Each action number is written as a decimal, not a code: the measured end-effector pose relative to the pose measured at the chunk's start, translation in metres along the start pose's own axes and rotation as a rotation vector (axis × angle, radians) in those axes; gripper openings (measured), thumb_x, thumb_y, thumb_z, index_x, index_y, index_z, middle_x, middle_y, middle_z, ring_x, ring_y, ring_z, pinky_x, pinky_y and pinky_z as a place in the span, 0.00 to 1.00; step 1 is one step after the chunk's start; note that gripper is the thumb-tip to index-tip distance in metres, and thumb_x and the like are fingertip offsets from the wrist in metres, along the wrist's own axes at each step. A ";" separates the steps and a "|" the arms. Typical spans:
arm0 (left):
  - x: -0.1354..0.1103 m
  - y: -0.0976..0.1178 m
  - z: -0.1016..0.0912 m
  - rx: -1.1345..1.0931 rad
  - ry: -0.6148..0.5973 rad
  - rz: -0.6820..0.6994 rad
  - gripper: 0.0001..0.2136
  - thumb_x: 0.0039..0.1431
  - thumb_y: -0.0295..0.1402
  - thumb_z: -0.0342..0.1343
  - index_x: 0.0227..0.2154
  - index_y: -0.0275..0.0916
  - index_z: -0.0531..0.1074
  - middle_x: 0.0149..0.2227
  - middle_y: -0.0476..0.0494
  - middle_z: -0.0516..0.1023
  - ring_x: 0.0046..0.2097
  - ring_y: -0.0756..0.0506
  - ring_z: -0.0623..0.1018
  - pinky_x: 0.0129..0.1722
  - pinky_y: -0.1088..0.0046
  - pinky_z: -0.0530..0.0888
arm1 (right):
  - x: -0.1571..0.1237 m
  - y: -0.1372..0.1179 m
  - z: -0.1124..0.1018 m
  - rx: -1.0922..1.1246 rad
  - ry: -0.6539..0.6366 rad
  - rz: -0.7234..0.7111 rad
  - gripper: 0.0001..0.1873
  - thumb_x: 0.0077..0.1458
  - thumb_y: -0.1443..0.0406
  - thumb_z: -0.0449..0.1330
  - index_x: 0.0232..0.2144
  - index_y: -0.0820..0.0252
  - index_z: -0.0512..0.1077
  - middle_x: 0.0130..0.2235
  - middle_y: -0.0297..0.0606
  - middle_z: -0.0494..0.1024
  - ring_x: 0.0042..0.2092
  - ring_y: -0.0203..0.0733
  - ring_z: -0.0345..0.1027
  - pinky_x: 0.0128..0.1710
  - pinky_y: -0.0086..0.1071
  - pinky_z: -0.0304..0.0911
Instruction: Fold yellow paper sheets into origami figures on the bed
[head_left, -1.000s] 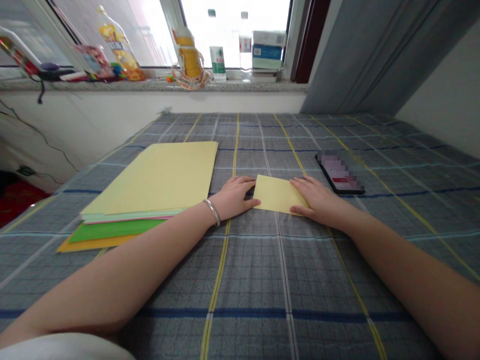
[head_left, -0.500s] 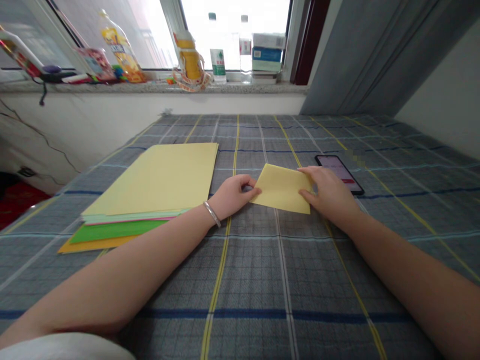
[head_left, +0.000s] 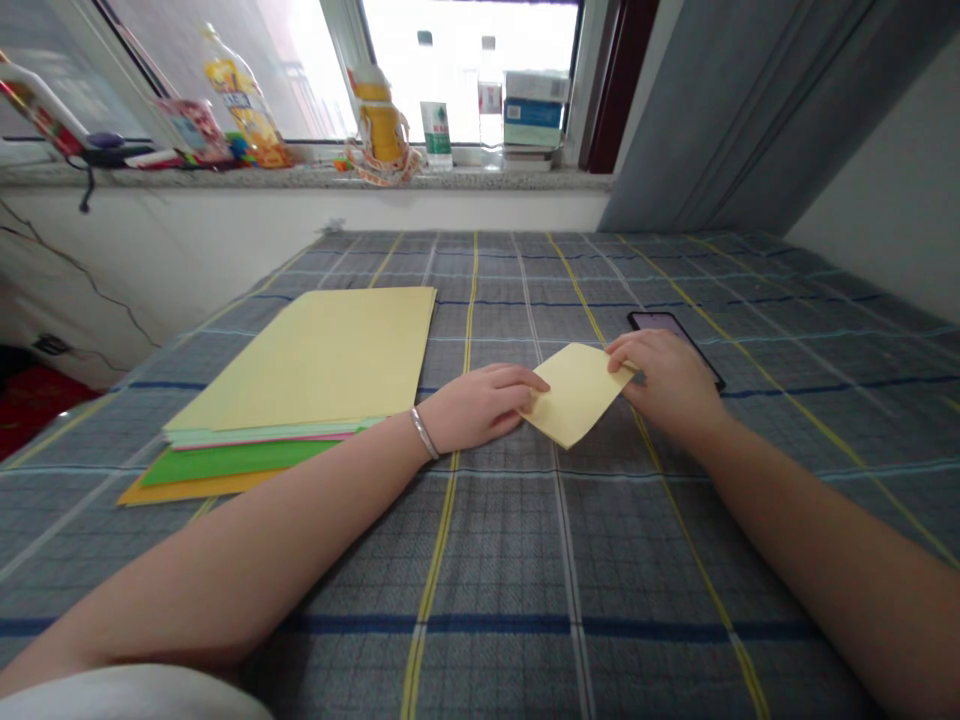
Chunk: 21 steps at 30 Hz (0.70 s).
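A small yellow sheet of paper [head_left: 576, 395], turned like a diamond, is between my two hands above the plaid cloth. My left hand [head_left: 484, 405], a silver bangle at its wrist, grips the left corner, fingers on top and thumb hidden. At the opposite corner my right hand [head_left: 667, 378] pinches the paper between fingers and thumb. To the left lies a stack of large coloured paper [head_left: 330, 350], pale yellow uppermost, with green and orange edges showing below. Partly behind my right hand is a phone [head_left: 654, 320].
The plaid cloth [head_left: 495, 570] covers the whole surface, reaching back to a white wall. Along the windowsill [head_left: 300, 178] stand a juice bottle [head_left: 244, 100], a yellow cup [head_left: 381, 125], clear bottles, a tube and boxes [head_left: 534, 110]. A grey curtain [head_left: 690, 120] hangs at the right.
The yellow paper has turned so that one corner points toward me. My left hand has shifted its hold, with fingers now over the paper; my right hand has moved to the upper right corner.
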<state>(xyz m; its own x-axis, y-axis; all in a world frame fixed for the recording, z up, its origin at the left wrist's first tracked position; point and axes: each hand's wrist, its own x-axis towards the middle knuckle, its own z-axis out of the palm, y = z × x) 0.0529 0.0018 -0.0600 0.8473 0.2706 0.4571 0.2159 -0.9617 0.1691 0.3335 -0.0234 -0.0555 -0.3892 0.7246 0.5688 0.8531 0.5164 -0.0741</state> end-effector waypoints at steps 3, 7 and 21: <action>0.000 -0.003 0.003 -0.051 -0.132 -0.022 0.05 0.60 0.25 0.53 0.38 0.37 0.70 0.51 0.40 0.75 0.49 0.46 0.75 0.52 0.67 0.72 | -0.001 0.001 0.005 0.005 -0.132 -0.019 0.09 0.45 0.75 0.57 0.28 0.57 0.69 0.44 0.41 0.78 0.47 0.48 0.69 0.48 0.44 0.63; 0.000 -0.004 0.004 -0.115 -0.152 -0.114 0.08 0.57 0.34 0.61 0.37 0.37 0.71 0.52 0.38 0.75 0.50 0.44 0.75 0.52 0.64 0.71 | -0.002 0.003 0.008 0.017 -0.268 -0.017 0.11 0.47 0.74 0.57 0.34 0.57 0.71 0.46 0.42 0.76 0.49 0.48 0.68 0.50 0.45 0.64; 0.003 -0.003 0.002 -0.282 -0.154 -0.259 0.04 0.60 0.32 0.57 0.36 0.38 0.73 0.48 0.43 0.77 0.48 0.47 0.76 0.51 0.68 0.70 | -0.014 -0.006 0.009 -0.113 -0.331 -0.039 0.29 0.51 0.71 0.57 0.57 0.64 0.66 0.67 0.56 0.51 0.66 0.58 0.46 0.62 0.51 0.51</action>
<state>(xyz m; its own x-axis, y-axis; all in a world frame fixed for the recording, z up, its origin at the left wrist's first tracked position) 0.0559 0.0051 -0.0613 0.8498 0.4717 0.2354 0.3084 -0.8069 0.5037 0.3307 -0.0331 -0.0704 -0.4982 0.8235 0.2712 0.8612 0.5063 0.0446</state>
